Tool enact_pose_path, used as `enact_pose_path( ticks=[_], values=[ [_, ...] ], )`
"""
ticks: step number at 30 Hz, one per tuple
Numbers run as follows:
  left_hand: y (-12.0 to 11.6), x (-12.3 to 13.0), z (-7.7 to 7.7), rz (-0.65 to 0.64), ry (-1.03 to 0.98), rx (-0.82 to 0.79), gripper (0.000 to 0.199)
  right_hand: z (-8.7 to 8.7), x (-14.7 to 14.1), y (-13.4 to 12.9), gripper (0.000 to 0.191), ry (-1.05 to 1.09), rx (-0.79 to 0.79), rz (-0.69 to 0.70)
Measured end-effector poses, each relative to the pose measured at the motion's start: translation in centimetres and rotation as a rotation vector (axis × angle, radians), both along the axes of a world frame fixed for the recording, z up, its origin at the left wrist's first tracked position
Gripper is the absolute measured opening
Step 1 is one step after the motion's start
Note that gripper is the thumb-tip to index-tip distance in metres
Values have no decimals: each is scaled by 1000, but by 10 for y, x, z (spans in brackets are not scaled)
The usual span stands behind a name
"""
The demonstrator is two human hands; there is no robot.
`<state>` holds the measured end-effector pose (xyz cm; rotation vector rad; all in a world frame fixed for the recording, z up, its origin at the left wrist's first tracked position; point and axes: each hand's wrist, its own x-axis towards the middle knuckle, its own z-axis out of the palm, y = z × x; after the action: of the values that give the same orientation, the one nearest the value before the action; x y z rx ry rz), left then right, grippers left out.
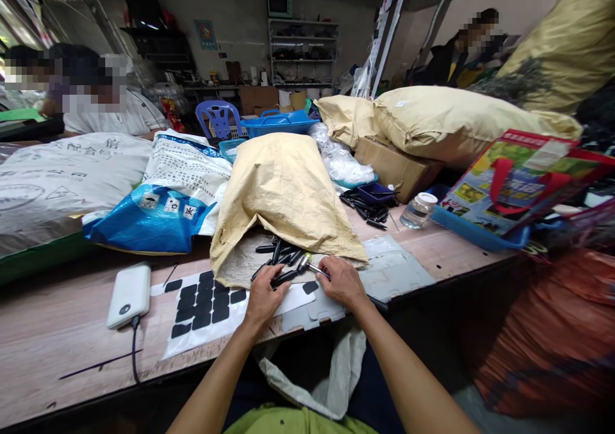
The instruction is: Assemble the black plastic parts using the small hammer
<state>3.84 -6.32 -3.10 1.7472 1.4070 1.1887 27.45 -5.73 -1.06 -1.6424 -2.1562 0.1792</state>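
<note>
My left hand (265, 296) is closed around a slim black piece (287, 276) at the front of the open sack mouth. In my right hand (343, 283) is a small hammer-like tool (314, 268) with a silver head and shaft; the end of its dark handle shows past my wrist. Its head lies close to the black piece and my left fingers. Several loose black pieces (283, 252) lie in the mouth of a tan woven sack (288, 184). Left of my hands, a white sheet (182, 338) carries rows of black rounded-square stickers (202, 301).
A white power bank (129, 295) with a cable lies at the left. Printed sacks (163, 184) stand behind it. A lidded jar (419, 211), more black parts (368, 207), a cardboard box (398, 165) and a blue tray (475, 232) stand at the right. Co-workers sit farther back.
</note>
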Motion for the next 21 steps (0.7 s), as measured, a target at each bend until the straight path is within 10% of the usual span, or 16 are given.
enact_pose_path(
  ticks=[21],
  values=[
    [12,0,-2,11,50,-164,20,21,-11,-11,20,251,29,-6]
  ],
)
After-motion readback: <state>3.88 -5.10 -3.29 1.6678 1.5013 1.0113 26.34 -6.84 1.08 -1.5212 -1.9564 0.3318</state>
